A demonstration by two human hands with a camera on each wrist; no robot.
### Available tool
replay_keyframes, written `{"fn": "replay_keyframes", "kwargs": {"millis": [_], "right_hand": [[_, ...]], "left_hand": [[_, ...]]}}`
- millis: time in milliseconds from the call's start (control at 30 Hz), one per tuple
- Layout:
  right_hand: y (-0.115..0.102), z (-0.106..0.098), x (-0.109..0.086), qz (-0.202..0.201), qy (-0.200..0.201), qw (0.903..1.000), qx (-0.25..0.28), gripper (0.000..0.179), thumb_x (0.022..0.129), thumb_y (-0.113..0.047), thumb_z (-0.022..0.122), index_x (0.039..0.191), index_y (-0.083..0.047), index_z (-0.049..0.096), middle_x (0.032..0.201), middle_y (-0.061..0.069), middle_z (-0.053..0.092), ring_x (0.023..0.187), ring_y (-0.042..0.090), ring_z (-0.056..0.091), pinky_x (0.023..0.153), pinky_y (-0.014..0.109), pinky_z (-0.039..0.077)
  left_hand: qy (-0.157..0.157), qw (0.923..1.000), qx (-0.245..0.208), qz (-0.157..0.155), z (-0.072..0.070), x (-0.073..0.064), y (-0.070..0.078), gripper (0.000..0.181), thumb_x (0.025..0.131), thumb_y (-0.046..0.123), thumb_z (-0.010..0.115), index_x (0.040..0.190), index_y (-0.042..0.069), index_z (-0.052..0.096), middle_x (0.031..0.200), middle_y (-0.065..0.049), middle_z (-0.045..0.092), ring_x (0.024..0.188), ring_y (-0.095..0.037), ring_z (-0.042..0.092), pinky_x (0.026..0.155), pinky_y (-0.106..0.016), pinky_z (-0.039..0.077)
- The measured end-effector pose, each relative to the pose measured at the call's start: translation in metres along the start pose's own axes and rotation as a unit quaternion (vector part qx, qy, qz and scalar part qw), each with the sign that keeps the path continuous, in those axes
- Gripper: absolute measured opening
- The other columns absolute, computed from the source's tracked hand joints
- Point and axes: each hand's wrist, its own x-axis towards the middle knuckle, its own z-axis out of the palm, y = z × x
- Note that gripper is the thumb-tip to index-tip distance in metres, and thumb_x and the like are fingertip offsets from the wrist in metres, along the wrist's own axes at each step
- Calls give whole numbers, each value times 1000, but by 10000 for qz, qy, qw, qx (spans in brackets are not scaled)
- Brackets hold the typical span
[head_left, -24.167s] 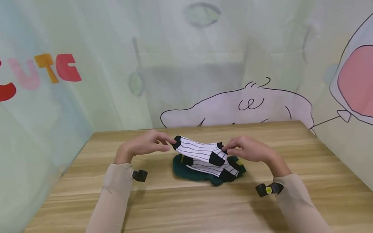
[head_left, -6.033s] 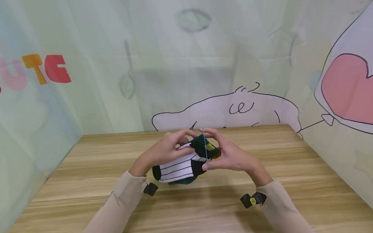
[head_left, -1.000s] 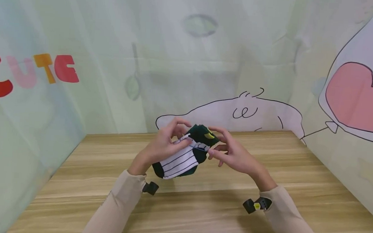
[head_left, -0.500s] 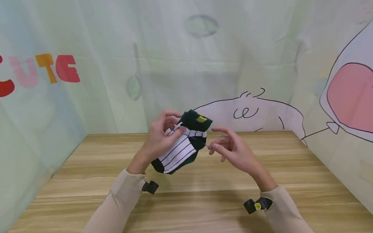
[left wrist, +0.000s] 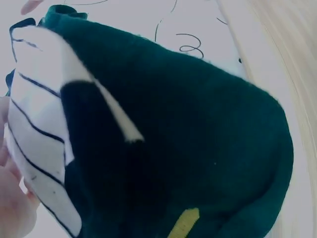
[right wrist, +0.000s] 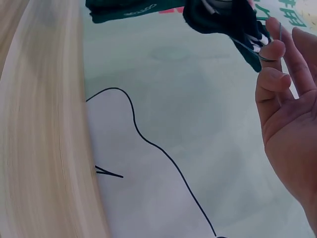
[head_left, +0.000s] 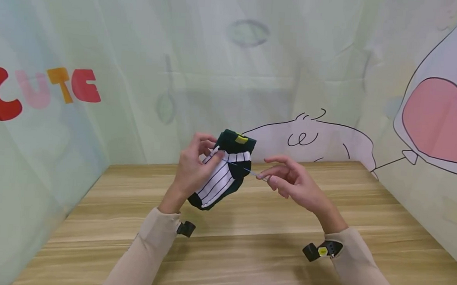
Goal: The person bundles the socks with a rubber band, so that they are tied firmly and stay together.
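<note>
My left hand (head_left: 191,164) grips a stack of socks above the table, its thumb lying over the front. Foremost is a white sock (head_left: 215,184) with dark stripes and a black heel and toe. Behind it shows a dark green sock (head_left: 228,143) with a yellow patch; its green fabric (left wrist: 208,114) fills much of the left wrist view. To the right, my right hand (head_left: 294,184) pinches a thin blue elastic band (head_left: 242,167), drawn out taut from the socks. In the right wrist view the band (right wrist: 257,56) runs to the fingertips.
A wood-grain table (head_left: 253,264) extends beneath both hands. Behind it hangs a pale printed curtain (head_left: 139,69) with coloured letters and line drawings. A small black camera (head_left: 187,229) is on the left wrist, another black camera (head_left: 311,252) on the right.
The socks have risen and turned more upright in my left hand. My right hand has moved away to the right, stretching the band. Much earlier, the socks lay spread over the table.
</note>
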Motion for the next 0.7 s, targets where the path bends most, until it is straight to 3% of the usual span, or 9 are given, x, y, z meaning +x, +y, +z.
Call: {"fn": "replay_keyframes", "kwargs": {"millis": [233,367,500,700], "right_hand": [[3,0,-1,-63,-124,9985,532,48,99,5,50,139,-21,50,116,4,71,69,15,51,52,20,40],[6,2,-2,-77,-460,9977,498,45,100,6,50,139,-17,50,113,6,72,72,17,53,53,22,41],[8,5,-1,107,-816,9966,-8,40,101,2,53,139,-10,48,111,10,73,76,18,57,52,27,43],[6,9,3,729,-798,9925,-568,30,102,-4,54,132,-8,50,104,13,73,78,21,64,52,31,51]], "left_hand": [[33,9966,659,495,3,-1,1,32,88,7,76,112,5,55,92,-16,69,69,-21,57,60,-33,45],[151,9977,600,268,4,-1,1,30,89,7,74,112,6,53,90,-14,68,68,-19,56,58,-31,45],[279,9987,414,44,4,0,1,29,91,7,71,112,7,52,89,-11,68,67,-17,56,54,-29,46],[531,9984,-5,-169,2,0,0,30,90,4,71,112,6,50,88,-13,69,66,-16,57,51,-23,42]]}}
